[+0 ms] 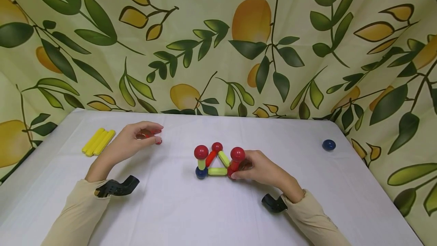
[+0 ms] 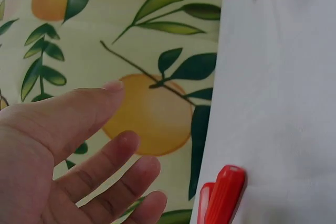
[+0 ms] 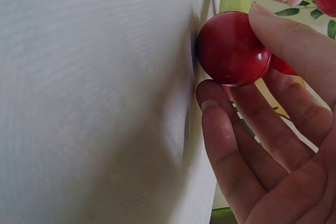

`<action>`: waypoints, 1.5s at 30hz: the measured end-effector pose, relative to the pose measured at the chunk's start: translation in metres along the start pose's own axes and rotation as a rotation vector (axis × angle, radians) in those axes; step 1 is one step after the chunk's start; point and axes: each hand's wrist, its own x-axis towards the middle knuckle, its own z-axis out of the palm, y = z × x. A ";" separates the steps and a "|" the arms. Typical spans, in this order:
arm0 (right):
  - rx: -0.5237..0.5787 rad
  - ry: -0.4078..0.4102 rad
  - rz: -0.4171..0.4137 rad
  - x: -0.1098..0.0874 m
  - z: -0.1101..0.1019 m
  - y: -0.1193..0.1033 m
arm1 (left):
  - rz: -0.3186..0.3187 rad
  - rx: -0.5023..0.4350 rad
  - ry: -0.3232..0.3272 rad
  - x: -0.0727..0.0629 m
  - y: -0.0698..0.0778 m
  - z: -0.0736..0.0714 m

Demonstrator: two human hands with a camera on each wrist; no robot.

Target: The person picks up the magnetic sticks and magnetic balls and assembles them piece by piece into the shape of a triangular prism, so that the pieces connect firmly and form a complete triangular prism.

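A triangular frame of sticks and balls stands mid-table. Its base joins a blue ball (image 1: 201, 172), a front red ball (image 3: 233, 49) and a back red ball (image 1: 217, 147) with a red stick (image 1: 211, 159) and two yellow-green sticks (image 1: 217, 171). Two red balls (image 1: 201, 152) top short upright sticks, one yellow-green, one red. My right hand (image 1: 261, 168) grips the front red ball at the base's right corner, thumb and fingers around it. Off to the left, my left hand (image 1: 128, 141) hovers with loosely spread fingers. Red sticks (image 2: 226, 195) lie beneath it, partly hidden in the head view.
Yellow sticks (image 1: 98, 142) lie side by side at the far left of the white table (image 1: 177, 215). A loose blue ball (image 1: 329, 145) rests toward the right edge. Behind the table hangs a leaf-and-fruit patterned cloth (image 1: 205, 7).
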 end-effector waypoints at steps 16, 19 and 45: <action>0.030 -0.014 0.042 -0.001 0.001 0.000 | -0.071 0.113 0.109 -0.015 -0.027 -0.040; 0.029 -0.013 0.052 -0.001 0.001 0.000 | -0.092 0.129 0.119 -0.017 -0.035 -0.044; 0.032 -0.015 0.050 -0.001 0.001 0.002 | -0.346 0.188 0.025 -0.025 -0.080 -0.057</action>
